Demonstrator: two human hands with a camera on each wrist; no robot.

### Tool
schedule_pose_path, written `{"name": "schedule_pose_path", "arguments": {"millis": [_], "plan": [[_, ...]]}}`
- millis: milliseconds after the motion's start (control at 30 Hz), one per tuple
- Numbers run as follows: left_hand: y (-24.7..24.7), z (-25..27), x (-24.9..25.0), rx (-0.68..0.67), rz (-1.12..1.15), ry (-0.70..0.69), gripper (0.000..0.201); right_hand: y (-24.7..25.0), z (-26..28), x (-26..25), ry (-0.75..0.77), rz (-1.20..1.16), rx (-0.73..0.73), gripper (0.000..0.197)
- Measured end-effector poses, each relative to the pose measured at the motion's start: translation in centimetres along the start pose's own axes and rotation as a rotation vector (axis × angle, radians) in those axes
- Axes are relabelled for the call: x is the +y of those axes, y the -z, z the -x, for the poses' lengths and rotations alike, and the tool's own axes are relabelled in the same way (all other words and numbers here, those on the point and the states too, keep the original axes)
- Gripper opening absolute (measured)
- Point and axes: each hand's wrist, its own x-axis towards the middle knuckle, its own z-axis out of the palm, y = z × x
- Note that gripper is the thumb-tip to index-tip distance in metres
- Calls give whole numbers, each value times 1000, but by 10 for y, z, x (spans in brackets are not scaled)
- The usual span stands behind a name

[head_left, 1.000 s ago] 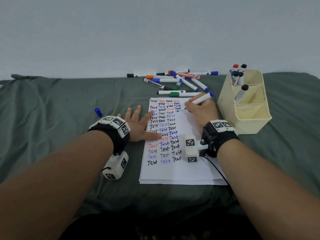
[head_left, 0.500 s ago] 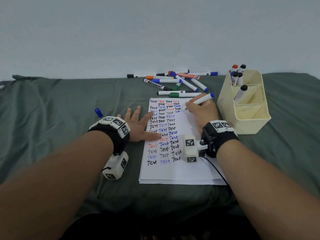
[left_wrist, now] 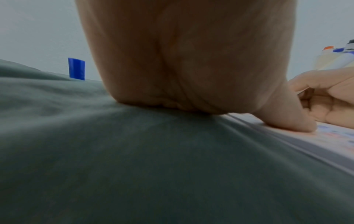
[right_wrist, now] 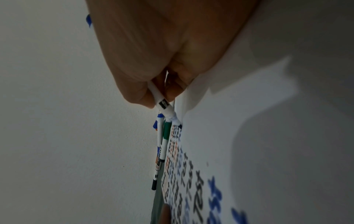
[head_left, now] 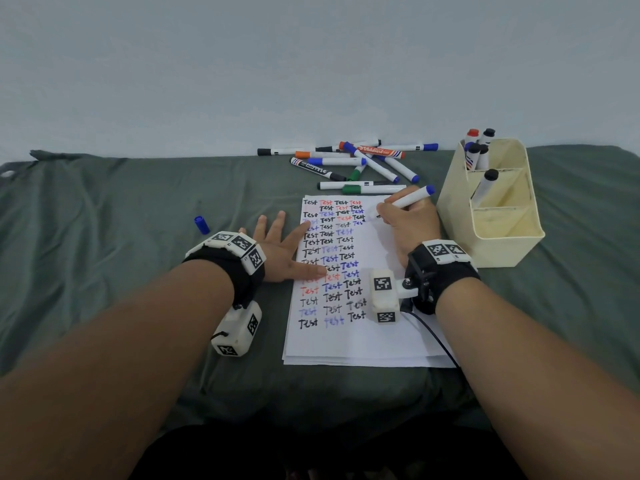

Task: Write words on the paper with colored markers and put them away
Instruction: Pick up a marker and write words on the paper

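A white paper (head_left: 377, 337) covered with rows of the word "Test" in black, red and blue lies on the green cloth. My right hand (head_left: 407, 221) pinches a blue marker (head_left: 410, 199) in a writing grip, its tip (right_wrist: 179, 125) on the paper near the upper right rows. My left hand (head_left: 282, 252) lies flat with spread fingers, index finger and thumb (left_wrist: 291, 121) pressing the paper's left edge. The marker's blue cap (head_left: 201, 224) lies on the cloth left of my left hand.
Several loose markers (head_left: 349, 162) lie in a heap beyond the paper by the wall. A cream holder (head_left: 502, 233) with divided compartments stands right of the paper, with several markers (head_left: 479, 150) in its far compartments. Green cloth (head_left: 104, 271) covers the table.
My right hand shifted slightly while writing with the blue marker. My left hand has stayed flat on the paper's edge.
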Motion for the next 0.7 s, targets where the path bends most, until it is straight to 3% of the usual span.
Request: {"name": "schedule_pose_path", "arguments": {"millis": [467,700], "plan": [[-1,-2,-1,0,5,-3,131,0,1,0,4,-61,20,20],[0,-2,-1,-13,-1,-4,133,0,4,-7,-15,-247,3,9]]}}
